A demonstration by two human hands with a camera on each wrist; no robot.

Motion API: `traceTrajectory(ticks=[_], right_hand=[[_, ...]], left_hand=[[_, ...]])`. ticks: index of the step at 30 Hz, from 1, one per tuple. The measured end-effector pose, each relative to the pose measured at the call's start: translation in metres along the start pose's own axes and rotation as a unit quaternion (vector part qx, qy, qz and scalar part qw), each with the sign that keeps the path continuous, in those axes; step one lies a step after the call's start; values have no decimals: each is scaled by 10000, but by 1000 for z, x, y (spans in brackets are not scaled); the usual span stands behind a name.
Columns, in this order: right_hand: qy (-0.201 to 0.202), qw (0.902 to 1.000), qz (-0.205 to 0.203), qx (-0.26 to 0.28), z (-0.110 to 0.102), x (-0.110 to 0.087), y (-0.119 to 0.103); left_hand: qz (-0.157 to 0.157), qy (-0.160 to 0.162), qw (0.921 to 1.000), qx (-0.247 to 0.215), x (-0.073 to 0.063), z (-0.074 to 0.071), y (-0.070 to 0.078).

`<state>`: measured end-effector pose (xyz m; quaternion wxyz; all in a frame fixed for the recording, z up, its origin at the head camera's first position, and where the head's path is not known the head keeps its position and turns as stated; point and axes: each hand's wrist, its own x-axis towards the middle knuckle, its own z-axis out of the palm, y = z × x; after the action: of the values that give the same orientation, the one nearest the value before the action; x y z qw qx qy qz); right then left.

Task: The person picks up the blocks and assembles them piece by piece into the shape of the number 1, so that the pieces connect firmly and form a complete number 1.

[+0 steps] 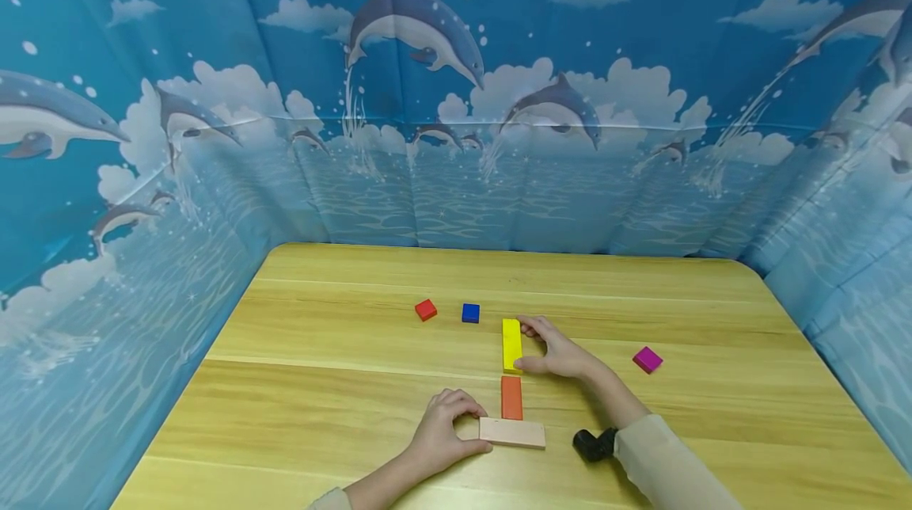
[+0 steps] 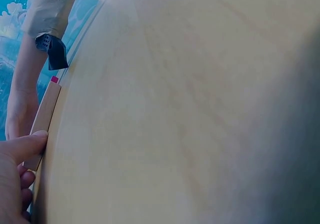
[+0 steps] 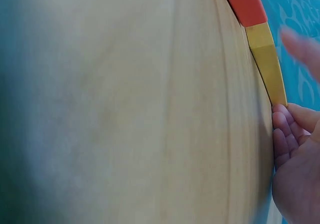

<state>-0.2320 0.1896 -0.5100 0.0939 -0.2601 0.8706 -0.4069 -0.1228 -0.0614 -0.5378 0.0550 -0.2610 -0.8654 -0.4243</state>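
My left hand (image 1: 443, 435) pinches the left end of a pale wooden block (image 1: 511, 432) lying crosswise on the table. In the left wrist view the thumb lies on one side of this block (image 2: 47, 104), fingers on the other. Behind it lies an orange-red block (image 1: 511, 397), pointing away from me. In line beyond that is a yellow block (image 1: 511, 342). My right hand (image 1: 559, 353) is at the yellow block's right side; in the right wrist view its fingertips touch one end of the yellow block (image 3: 270, 72), while the blurred thumb stands apart from it.
A small red block (image 1: 426, 310) and a blue block (image 1: 470, 313) lie farther back on the wooden table (image 1: 321, 415). A magenta block (image 1: 647, 359) lies to the right. A black device (image 1: 594, 444) sits at my right wrist. A dolphin-print curtain (image 1: 456, 193) surrounds the table.
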Motion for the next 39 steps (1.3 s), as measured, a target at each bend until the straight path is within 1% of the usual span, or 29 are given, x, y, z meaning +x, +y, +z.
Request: traceTrajectory(ticks=[2, 13, 17, 22, 25, 28, 34, 39], right_hand=[[-3, 9999, 50, 126, 0, 0, -1], [154, 9996, 30, 229, 4, 2, 1], [178, 9995, 70, 268, 4, 0, -7], [132, 9990, 100, 423, -2, -5, -30], [70, 9990, 164, 417, -6, -7, -39], [60, 9990, 200, 387, -7, -7, -43], [69, 9994, 127, 328, -6, -5, -39], [71, 9993, 175, 318, -7, -4, -40]], left_hand=[[-28, -22, 10000, -27, 0, 0, -1], [-31, -19, 10000, -32, 1, 0, -1], [-25, -11, 10000, 3, 1, 0, 0], [-58, -41, 10000, -18, 2, -1, 0], [-79, -57, 9999, -34, 2, -1, 0], [-78, -62, 9999, -29, 2, -2, 0], [-66, -78, 9999, -17, 4, -4, -1], [-50, -84, 10000, 2, 5, -6, -1]])
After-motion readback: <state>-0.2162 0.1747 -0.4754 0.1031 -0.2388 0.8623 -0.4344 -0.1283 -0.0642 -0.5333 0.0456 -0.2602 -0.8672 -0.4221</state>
